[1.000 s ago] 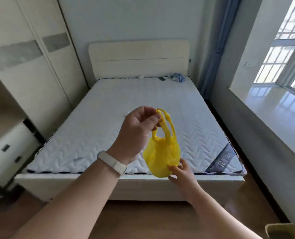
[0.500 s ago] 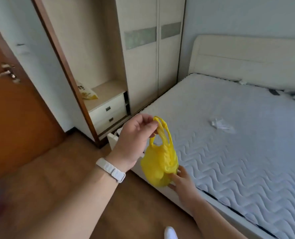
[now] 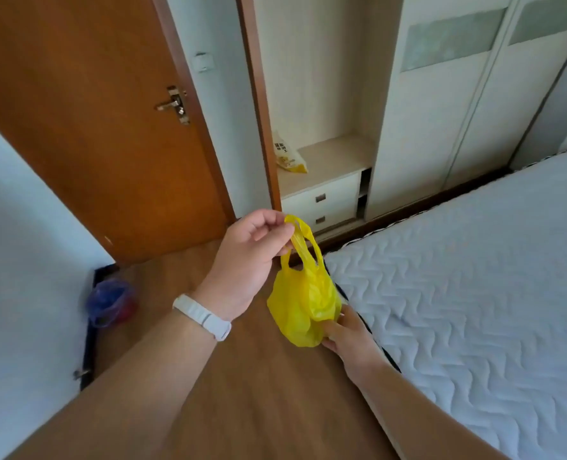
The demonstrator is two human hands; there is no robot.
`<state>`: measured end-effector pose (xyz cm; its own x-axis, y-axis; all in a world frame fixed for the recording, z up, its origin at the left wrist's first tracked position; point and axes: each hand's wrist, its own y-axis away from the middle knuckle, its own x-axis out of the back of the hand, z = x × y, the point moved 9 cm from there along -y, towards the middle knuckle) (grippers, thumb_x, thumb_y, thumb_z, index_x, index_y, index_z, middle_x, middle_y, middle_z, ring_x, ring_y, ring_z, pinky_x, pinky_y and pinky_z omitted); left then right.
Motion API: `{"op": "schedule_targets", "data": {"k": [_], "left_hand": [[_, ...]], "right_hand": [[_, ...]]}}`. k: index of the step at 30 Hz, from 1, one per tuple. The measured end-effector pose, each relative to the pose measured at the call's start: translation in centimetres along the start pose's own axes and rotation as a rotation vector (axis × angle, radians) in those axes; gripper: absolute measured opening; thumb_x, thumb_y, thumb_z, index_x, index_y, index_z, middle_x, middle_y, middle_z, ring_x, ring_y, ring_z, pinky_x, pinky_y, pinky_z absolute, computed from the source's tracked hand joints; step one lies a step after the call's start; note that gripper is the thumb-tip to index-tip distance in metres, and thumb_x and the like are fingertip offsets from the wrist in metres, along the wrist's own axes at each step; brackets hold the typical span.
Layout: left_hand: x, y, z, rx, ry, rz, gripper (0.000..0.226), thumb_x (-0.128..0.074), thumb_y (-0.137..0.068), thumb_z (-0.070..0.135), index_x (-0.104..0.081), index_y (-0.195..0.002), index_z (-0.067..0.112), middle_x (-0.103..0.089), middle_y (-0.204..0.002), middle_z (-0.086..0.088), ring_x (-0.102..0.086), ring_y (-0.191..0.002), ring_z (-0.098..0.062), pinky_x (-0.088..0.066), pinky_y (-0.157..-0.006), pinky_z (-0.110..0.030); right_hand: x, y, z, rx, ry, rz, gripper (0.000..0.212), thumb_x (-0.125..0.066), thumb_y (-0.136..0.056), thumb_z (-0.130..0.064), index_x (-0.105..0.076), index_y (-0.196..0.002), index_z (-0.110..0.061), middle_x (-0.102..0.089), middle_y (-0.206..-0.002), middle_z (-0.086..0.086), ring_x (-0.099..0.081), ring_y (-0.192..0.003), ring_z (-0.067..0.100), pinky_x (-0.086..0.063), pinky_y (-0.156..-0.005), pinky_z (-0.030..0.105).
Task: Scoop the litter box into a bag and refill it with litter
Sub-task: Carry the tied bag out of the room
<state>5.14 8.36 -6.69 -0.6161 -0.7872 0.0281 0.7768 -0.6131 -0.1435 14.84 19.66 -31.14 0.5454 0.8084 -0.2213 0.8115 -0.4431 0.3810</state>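
free: wood floor [image 3: 242, 410] strip between left wall [image 3: 16, 260] and mattress [image 3: 474, 293], open up to the door [image 3: 93, 127]. bounded right by low mattress edge. narrowed left by bin with blue liner [image 3: 109, 302], at the wall's foot near the door. mid-strip taken by yellow bag [image 3: 303, 300], pinched at the handles by left hand [image 3: 245, 263], at the bottom by right hand [image 3: 351, 340], just beside mattress corner. ahead: wardrobe niche [image 3: 318, 94] open above drawer unit [image 3: 322, 197]; packet [image 3: 288, 157] on its top, left side. sliding doors [image 3: 441, 111] closed.
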Motion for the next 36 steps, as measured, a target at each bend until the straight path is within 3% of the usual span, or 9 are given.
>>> {"op": "schedule_targets", "data": {"k": [5, 10, 17, 22, 27, 32, 36], "left_hand": [[7.7, -3.0, -0.6, 0.042, -0.083, 0.197, 0.01, -0.058, -0.094, 0.008, -0.066, -0.091, 0.013, -0.07, -0.077, 0.001, -0.064, -0.073, -0.01, -0.053, -0.074, -0.028], [16.8, -4.9, -2.1, 0.066, -0.095, 0.38, 0.012, -0.058, -0.093, 0.008, -0.066, -0.089, 0.015, -0.07, -0.079, 0.0, -0.064, -0.075, -0.012, -0.053, -0.081, -0.037], [29.5, -8.8, -6.7, 0.086, -0.06, 0.442, 0.013, -0.058, -0.094, 0.01, -0.067, -0.09, 0.018, -0.07, -0.086, -0.005, -0.063, -0.082, -0.018, -0.052, -0.086, -0.041], [39.4, -12.8, -8.5, 0.06, 0.032, 0.44, 0.015, -0.056, -0.093, 0.002, -0.064, -0.089, 0.014, -0.069, -0.077, 0.0, -0.063, -0.073, -0.011, -0.053, -0.074, -0.027], [49.5, -16.3, -8.8, 0.072, 0.078, 0.467, 0.016, -0.055, -0.092, 0.0, -0.063, -0.086, 0.013, -0.068, -0.071, 0.003, -0.062, -0.067, -0.008, -0.05, -0.071, -0.028], [57.4, -18.8, -8.2, 0.058, 0.081, 0.528, 0.017, -0.054, -0.093, 0.0, -0.063, -0.084, 0.012, -0.067, -0.069, 0.003, -0.062, -0.067, -0.01, -0.05, -0.075, -0.033], [62.4, -20.4, -8.1, 0.033, 0.071, 0.567, 0.012, -0.054, -0.093, 0.001, -0.062, -0.088, 0.008, -0.067, -0.071, 0.002, -0.062, -0.068, -0.009, -0.051, -0.073, -0.028]], "right_hand": [[-6.8, -6.4, -1.3, -0.072, 0.037, -0.118, 0.033, -0.063, -0.086, -0.002, -0.057, -0.115, -0.016, -0.067, -0.108, 0.006, -0.067, -0.099, 0.021, -0.055, -0.07, 0.026], [-14.8, -12.2, -0.4, -0.146, 0.132, -0.206, 0.032, -0.06, -0.089, -0.004, -0.055, -0.116, -0.02, -0.063, -0.11, 0.003, -0.064, -0.098, 0.017, -0.055, -0.068, 0.025], [-25.9, -20.0, 2.8, -0.207, 0.216, -0.257, 0.029, -0.06, -0.087, -0.007, -0.057, -0.112, -0.021, -0.06, -0.117, 0.008, -0.061, -0.107, 0.024, -0.056, -0.087, 0.038], [-34.1, -25.9, 3.2, -0.208, 0.261, -0.222, 0.034, -0.063, -0.086, -0.009, -0.057, -0.117, -0.021, -0.06, -0.119, 0.008, -0.062, -0.108, 0.025, -0.057, -0.087, 0.039], [-44.0, -30.1, 1.3, -0.145, 0.341, -0.254, 0.025, -0.064, -0.085, -0.009, -0.059, -0.108, -0.019, -0.059, -0.114, 0.01, -0.062, -0.105, 0.024, -0.058, -0.086, 0.039], [-52.8, -33.5, 0.3, -0.108, 0.343, -0.323, 0.028, -0.068, -0.087, -0.016, -0.058, -0.112, -0.019, -0.06, -0.112, 0.008, -0.062, -0.105, 0.021, -0.057, -0.084, 0.035], [-59.0, -36.8, 1.0, -0.135, 0.352, -0.381, 0.031, -0.069, -0.086, -0.016, -0.058, -0.115, -0.017, -0.063, -0.11, 0.007, -0.062, -0.105, 0.019, -0.055, -0.079, 0.03]]}}
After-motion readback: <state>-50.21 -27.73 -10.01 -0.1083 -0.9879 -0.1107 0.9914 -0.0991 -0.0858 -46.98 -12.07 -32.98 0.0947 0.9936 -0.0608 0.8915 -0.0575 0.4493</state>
